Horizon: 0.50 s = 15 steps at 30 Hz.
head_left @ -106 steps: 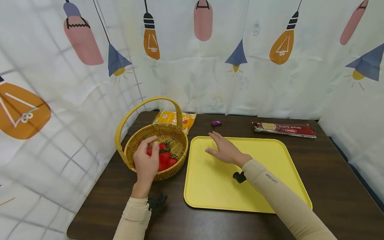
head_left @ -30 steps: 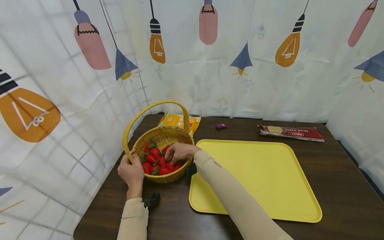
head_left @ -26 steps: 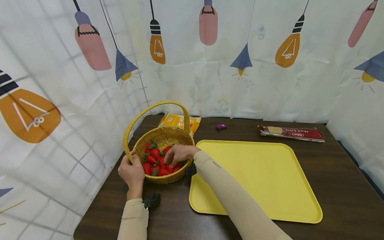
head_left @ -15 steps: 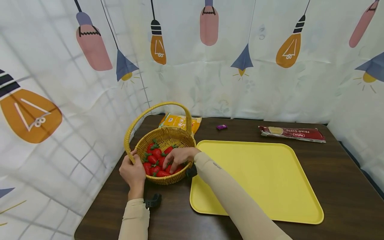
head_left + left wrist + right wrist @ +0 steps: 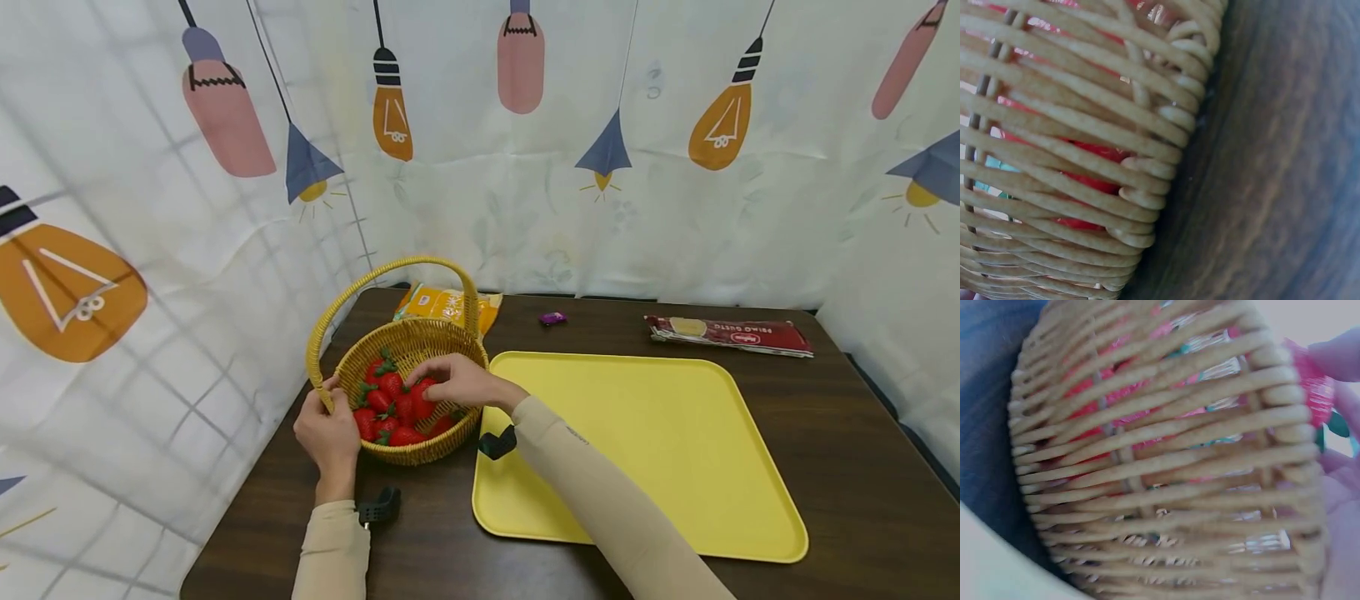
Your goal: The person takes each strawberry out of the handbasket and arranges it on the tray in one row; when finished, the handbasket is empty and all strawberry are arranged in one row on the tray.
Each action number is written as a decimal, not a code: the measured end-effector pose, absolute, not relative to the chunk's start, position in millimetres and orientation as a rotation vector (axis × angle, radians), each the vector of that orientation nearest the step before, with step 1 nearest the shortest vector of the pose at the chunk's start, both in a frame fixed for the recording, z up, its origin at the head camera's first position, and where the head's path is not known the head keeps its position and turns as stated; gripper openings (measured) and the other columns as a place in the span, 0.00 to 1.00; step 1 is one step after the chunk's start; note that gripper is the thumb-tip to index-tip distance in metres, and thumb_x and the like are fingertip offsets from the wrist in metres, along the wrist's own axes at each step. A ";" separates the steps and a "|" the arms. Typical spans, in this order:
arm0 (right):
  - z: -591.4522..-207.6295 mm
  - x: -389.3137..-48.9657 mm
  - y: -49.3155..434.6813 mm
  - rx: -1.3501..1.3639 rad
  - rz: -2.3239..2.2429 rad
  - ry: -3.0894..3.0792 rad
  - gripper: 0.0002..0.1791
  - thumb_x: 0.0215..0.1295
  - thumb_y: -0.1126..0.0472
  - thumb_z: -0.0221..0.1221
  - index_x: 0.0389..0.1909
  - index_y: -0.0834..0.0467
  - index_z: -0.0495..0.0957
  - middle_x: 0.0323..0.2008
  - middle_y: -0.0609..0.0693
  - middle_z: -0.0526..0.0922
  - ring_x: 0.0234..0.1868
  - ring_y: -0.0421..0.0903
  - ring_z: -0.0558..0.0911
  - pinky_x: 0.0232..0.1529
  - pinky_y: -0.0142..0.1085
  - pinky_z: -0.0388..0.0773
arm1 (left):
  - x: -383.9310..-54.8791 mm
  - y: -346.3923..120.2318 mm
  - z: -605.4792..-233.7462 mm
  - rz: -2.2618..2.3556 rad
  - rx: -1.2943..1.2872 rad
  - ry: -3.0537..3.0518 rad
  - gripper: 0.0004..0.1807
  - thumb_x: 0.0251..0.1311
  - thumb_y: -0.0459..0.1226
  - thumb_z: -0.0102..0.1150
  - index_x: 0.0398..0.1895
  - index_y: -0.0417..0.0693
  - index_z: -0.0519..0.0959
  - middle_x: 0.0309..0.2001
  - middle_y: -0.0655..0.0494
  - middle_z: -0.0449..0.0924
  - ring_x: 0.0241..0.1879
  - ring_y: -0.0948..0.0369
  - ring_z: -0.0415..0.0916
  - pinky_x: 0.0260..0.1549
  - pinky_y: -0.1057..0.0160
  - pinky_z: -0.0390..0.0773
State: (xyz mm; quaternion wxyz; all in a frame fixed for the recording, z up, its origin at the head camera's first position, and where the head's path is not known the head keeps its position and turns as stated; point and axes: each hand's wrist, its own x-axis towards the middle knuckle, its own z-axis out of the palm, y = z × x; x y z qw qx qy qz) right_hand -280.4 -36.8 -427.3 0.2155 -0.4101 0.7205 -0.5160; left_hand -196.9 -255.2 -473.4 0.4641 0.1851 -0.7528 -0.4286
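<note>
Head view: yellow wicker basket [image 5: 420, 454] on the dark wood table [image 5: 862, 467], strawberries [image 5: 378, 400] heaped inside. Left hand [image 5: 327, 432] at the basket's left edge, fingers curled round the foot of the handle [image 5: 317, 350]. Right hand [image 5: 459, 382] reaches in over the right side of the rim, thumb and fingers drawn close on one strawberry [image 5: 423, 400] – held within the basket's mouth, over the others; whether it touches them, cannot tell. Yellow tray [image 5: 637, 450] just beside the basket, right forearm crossing its near left part. Orange packet [image 5: 442, 304] behind the basket; small purple-wrapped piece [image 5: 552, 318] and long red packet [image 5: 729, 335] lie beyond the tray. Lamp-print curtain [image 5: 487, 208] at the back. Left wrist view: blurred weave close up, red fruit through the gaps; finger state cannot be told here. Right wrist view: weave again, blurred – the pinched strawberry shows past the rim, green leaf below it, thumb and fingers against it.
</note>
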 end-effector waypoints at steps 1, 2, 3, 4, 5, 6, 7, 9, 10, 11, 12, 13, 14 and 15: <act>-427.5 -278.3 -32.5 -1.121 -1.482 2.001 0.17 0.65 0.64 0.57 0.54 0.60 0.80 0.52 0.49 0.81 0.26 0.41 0.68 0.32 0.33 0.69 | -196.8 -255.5 -473.4 -1.057 0.453 -1.847 0.12 0.64 0.31 0.53 0.43 0.39 0.86 0.40 0.44 0.86 0.34 0.59 0.78 0.33 0.65 0.68; -428.0 -276.2 -28.1 -1.104 -1.535 1.998 0.17 0.65 0.64 0.57 0.54 0.60 0.80 0.53 0.50 0.81 0.26 0.41 0.69 0.33 0.34 0.71 | -196.8 -255.8 -473.4 -1.056 0.451 -1.846 0.12 0.64 0.31 0.53 0.43 0.39 0.86 0.40 0.45 0.86 0.35 0.56 0.79 0.34 0.65 0.68; -428.4 -274.1 -23.5 -1.086 -1.589 1.994 0.17 0.66 0.63 0.57 0.55 0.60 0.79 0.55 0.50 0.80 0.28 0.41 0.71 0.34 0.36 0.71 | -197.0 -256.3 -473.5 -1.053 0.453 -1.845 0.12 0.64 0.32 0.53 0.43 0.40 0.86 0.40 0.45 0.86 0.36 0.53 0.79 0.35 0.65 0.69; -429.4 -272.4 -18.7 -1.069 -1.643 1.988 0.18 0.66 0.63 0.57 0.56 0.60 0.79 0.56 0.51 0.79 0.28 0.42 0.72 0.35 0.39 0.73 | -197.2 -256.8 -473.6 -1.051 0.453 -1.844 0.12 0.64 0.32 0.53 0.43 0.40 0.86 0.40 0.45 0.86 0.37 0.51 0.80 0.35 0.65 0.69; -430.6 -271.0 -14.1 -1.054 -1.698 1.979 0.18 0.67 0.63 0.56 0.56 0.62 0.78 0.56 0.53 0.78 0.29 0.43 0.74 0.36 0.42 0.75 | -197.2 -257.2 -473.5 -1.049 0.453 -1.843 0.13 0.64 0.32 0.53 0.43 0.40 0.86 0.41 0.46 0.86 0.38 0.50 0.80 0.36 0.65 0.69; -431.5 -269.7 -9.4 -1.037 -1.750 1.972 0.18 0.67 0.63 0.56 0.57 0.62 0.77 0.57 0.55 0.77 0.32 0.44 0.76 0.38 0.44 0.76 | -197.3 -257.6 -473.6 -1.050 0.451 -1.841 0.13 0.64 0.32 0.53 0.43 0.40 0.86 0.41 0.46 0.86 0.38 0.50 0.80 0.36 0.64 0.70; -432.6 -268.6 -4.7 -1.022 -1.800 1.965 0.18 0.68 0.64 0.56 0.57 0.63 0.76 0.57 0.57 0.76 0.36 0.44 0.78 0.41 0.47 0.77 | -197.4 -258.0 -473.6 -1.049 0.451 -1.840 0.13 0.64 0.32 0.53 0.43 0.40 0.86 0.40 0.46 0.86 0.39 0.49 0.80 0.37 0.62 0.71; -435.6 -267.3 4.4 -0.974 -1.912 1.935 0.19 0.69 0.65 0.55 0.59 0.67 0.74 0.58 0.62 0.75 0.37 0.44 0.79 0.41 0.48 0.79 | -197.4 -258.6 -473.7 -1.053 0.449 -1.840 0.12 0.64 0.31 0.53 0.43 0.39 0.86 0.41 0.46 0.86 0.40 0.49 0.80 0.39 0.58 0.72; -437.6 -267.2 8.4 -0.947 -1.974 1.909 0.20 0.69 0.66 0.55 0.59 0.68 0.73 0.58 0.65 0.74 0.37 0.45 0.80 0.41 0.47 0.80 | -197.1 -258.5 -473.5 -1.060 0.446 -1.840 0.12 0.64 0.31 0.53 0.43 0.39 0.86 0.41 0.46 0.86 0.41 0.49 0.80 0.40 0.55 0.72; -439.8 -267.3 12.3 -0.912 -2.029 1.891 0.20 0.69 0.67 0.55 0.60 0.69 0.71 0.57 0.67 0.73 0.37 0.44 0.81 0.41 0.45 0.81 | -196.9 -258.4 -473.4 -1.064 0.445 -1.840 0.12 0.64 0.31 0.53 0.43 0.39 0.86 0.41 0.46 0.86 0.41 0.49 0.80 0.41 0.53 0.73; -442.4 -267.5 16.2 -0.880 -2.077 1.879 0.21 0.68 0.68 0.55 0.60 0.70 0.71 0.58 0.68 0.72 0.37 0.43 0.81 0.40 0.43 0.81 | -196.9 -258.5 -473.6 -1.068 0.444 -1.841 0.12 0.64 0.31 0.53 0.43 0.39 0.86 0.41 0.46 0.86 0.42 0.49 0.80 0.42 0.52 0.73; -445.6 -268.0 20.0 -0.847 -2.123 1.866 0.21 0.68 0.69 0.54 0.61 0.70 0.70 0.57 0.69 0.71 0.38 0.43 0.81 0.39 0.41 0.82 | -196.8 -258.3 -473.6 -1.070 0.442 -1.842 0.12 0.63 0.31 0.53 0.43 0.39 0.86 0.41 0.46 0.86 0.42 0.49 0.80 0.43 0.51 0.73; -449.2 -268.8 23.4 -0.817 -2.160 1.864 0.21 0.68 0.71 0.54 0.61 0.71 0.70 0.58 0.69 0.71 0.38 0.43 0.82 0.39 0.38 0.82 | -196.6 -258.2 -473.8 -1.073 0.440 -1.844 0.12 0.63 0.31 0.53 0.43 0.39 0.86 0.41 0.46 0.86 0.41 0.49 0.80 0.42 0.50 0.73; -452.7 -269.3 26.8 -0.794 -2.191 1.861 0.21 0.67 0.72 0.53 0.61 0.71 0.69 0.58 0.70 0.70 0.38 0.43 0.82 0.39 0.37 0.81 | -196.3 -257.9 -473.9 -1.073 0.438 -1.845 0.13 0.63 0.31 0.53 0.43 0.39 0.86 0.41 0.46 0.86 0.41 0.48 0.80 0.42 0.50 0.73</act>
